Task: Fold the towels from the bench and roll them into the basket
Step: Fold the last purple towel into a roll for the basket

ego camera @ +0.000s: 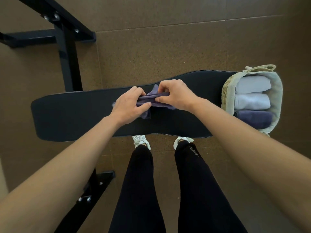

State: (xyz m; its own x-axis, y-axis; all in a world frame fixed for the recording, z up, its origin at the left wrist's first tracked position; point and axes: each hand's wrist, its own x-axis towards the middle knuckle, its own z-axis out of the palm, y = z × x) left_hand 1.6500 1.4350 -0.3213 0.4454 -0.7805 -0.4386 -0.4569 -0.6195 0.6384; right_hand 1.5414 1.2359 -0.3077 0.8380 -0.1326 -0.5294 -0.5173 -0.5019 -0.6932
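Both hands are on it. The left hand (129, 106) curls its fingers over the towel (152, 96), thumb tucked along the near side. The right hand (175, 95) pinches the same bunched purple cloth between thumb and fingertips. The two hands sit just beside each other, nearly touching, and that looks like the point. A tight, even hold across a narrow strip would serve to start or tighten a roll, I'd say.

The towel lies at the middle of the bench (67, 115), nearer its far edge, down on the pad so the surface takes the weight. Loose corners poke out, one beyond the hands on the far side and one toward the near edge below the left hand.

At the bench's right end stands the basket (226, 93), close enough for a short carry. Inside, two white rolls (252, 84) and a purple roll (254, 119) lie side by side. Room for one more looks tight, though that's only a judgement.

The hands cover most of the towel, so I can't tell whether it's folded neatly or part-rolled. The right forearm cuts across the basket's near corner.
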